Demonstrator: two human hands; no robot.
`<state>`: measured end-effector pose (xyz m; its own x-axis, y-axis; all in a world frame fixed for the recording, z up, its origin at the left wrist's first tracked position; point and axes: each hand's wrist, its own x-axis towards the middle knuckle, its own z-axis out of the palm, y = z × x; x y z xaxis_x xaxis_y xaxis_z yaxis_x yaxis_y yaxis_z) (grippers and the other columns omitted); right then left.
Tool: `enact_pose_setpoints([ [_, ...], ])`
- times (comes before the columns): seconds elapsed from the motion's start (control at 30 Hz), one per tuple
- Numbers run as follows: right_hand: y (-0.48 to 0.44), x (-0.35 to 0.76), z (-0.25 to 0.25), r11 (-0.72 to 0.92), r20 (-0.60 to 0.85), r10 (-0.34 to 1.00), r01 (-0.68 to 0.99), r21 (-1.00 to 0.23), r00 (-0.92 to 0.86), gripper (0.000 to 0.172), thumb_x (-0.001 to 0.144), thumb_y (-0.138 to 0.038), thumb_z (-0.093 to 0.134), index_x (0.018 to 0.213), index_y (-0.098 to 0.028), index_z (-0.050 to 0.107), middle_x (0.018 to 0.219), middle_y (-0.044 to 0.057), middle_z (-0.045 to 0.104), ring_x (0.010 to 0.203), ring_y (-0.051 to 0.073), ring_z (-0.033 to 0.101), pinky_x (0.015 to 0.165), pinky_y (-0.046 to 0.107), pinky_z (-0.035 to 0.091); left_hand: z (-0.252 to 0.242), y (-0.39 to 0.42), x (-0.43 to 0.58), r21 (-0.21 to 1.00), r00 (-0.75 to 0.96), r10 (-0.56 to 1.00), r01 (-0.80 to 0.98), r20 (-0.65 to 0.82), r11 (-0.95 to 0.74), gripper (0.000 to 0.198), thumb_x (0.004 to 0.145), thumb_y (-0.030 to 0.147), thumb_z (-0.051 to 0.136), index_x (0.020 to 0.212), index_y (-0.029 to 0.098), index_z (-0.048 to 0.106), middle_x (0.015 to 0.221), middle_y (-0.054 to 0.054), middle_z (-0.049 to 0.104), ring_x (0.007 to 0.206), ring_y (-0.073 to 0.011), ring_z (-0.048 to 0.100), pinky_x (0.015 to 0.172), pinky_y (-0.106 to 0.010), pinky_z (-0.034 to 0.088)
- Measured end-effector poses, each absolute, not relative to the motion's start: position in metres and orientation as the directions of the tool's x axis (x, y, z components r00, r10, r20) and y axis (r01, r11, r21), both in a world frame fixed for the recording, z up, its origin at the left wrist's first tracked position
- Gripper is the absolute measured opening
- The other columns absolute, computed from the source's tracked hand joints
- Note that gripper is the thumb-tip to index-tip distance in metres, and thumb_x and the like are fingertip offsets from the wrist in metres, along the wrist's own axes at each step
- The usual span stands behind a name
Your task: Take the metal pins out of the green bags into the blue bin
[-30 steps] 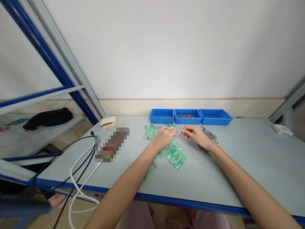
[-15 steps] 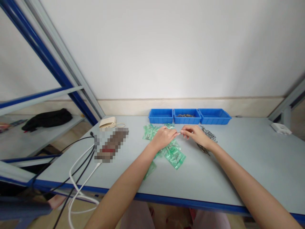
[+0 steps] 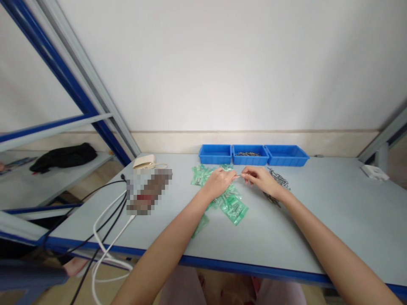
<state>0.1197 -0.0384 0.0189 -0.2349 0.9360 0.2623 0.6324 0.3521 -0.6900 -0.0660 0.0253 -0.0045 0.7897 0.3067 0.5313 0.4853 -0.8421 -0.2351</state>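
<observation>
My left hand [image 3: 218, 182] is closed, fingertips pinched, above a heap of green plastic bags [image 3: 234, 208] that hold small metal screws. Facing it, my right hand [image 3: 259, 178] is also closed in a pinch. A small, thin, screw-like piece [image 3: 238, 176] spans the short gap between both sets of fingertips; its exact kind is too small to tell. Behind my right hand lies a pile of silver screws [image 3: 280, 179]. Darker screws [image 3: 272, 199] lie partly hidden under the right wrist.
Three blue bins stand in a row by the wall: the left bin [image 3: 215, 160], the middle bin [image 3: 250, 161] with screws inside, and the right bin [image 3: 288, 161]. At left are a cream pouch [image 3: 143, 162], a blurred-out object [image 3: 149, 192] and a white cable [image 3: 97, 231].
Both hands stay nearly in place, still pinched together. The thin piece between the fingertips shows slightly more now. The view has shifted very little.
</observation>
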Motion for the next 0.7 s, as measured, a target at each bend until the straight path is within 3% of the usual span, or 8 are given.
enact_pose_setpoints([
  [0.13,-0.0382,0.1193,0.0194,0.335,0.238,0.942,0.691,-0.641,-0.235,0.040,0.090,-0.041,0.037,0.063,-0.017,0.054,0.055,0.000,0.056,0.054,0.013,0.053,0.057,0.023,0.036,-0.0022,0.0237,-0.0668,-0.227,0.791,0.321,0.491,0.521,-0.841,0.029,0.094,0.033,0.032,0.084,0.016,0.053,0.064,0.002,0.061,0.061,-0.0122,0.058,0.065,-0.026,0.035],
  [0.5,-0.0389,0.1202,0.0179,0.350,0.220,0.935,0.618,-0.704,-0.279,0.037,0.087,-0.045,0.043,0.068,-0.017,0.056,0.059,-0.001,0.057,0.056,0.013,0.053,0.056,0.022,0.038,-0.0023,0.0241,-0.0668,-0.212,0.805,0.302,0.458,0.512,-0.863,0.029,0.095,0.029,0.032,0.080,0.016,0.054,0.068,0.001,0.064,0.062,-0.0122,0.058,0.065,-0.027,0.035],
  [0.7,-0.0370,0.1205,0.0181,0.261,0.214,0.965,0.652,-0.712,-0.154,0.049,0.087,-0.051,0.038,0.056,-0.016,0.054,0.047,-0.001,0.051,0.046,0.011,0.048,0.052,0.022,0.035,0.0049,0.0214,-0.0693,-0.182,0.801,0.354,0.487,0.482,-0.854,0.040,0.094,0.035,0.031,0.072,0.015,0.057,0.067,-0.002,0.065,0.063,-0.0142,0.059,0.066,-0.028,0.036],
])
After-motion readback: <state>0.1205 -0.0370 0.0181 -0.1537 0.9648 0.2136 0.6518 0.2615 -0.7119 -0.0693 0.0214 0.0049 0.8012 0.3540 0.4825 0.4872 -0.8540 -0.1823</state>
